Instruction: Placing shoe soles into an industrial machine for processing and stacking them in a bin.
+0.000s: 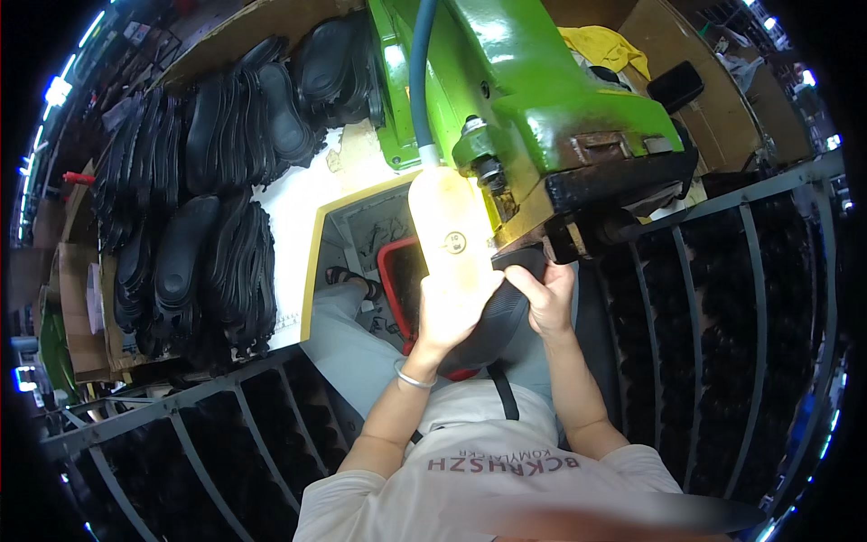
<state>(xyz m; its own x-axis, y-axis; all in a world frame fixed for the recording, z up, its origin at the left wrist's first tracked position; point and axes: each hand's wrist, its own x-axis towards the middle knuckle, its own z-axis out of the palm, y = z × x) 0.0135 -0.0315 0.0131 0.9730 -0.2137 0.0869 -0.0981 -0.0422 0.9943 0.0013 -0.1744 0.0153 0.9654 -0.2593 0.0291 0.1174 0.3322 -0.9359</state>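
Observation:
A black ridged shoe sole is held up under the head of a green machine. My left hand grips its left side, with the fingers partly washed out by the lamp's glare. On the other side my right hand pinches the sole, thumb on top, close beneath the machine's dark metal working end. The sole's far tip reaches up to that part; whether it touches cannot be made out. A bright white lamp on a blue-grey hose hangs just above my left hand.
Many black soles stand stacked on the white table at the left. Below the lamp is a red bin. Metal racks of dark items flank me on both sides. A yellow cloth lies in a cardboard box at the far right.

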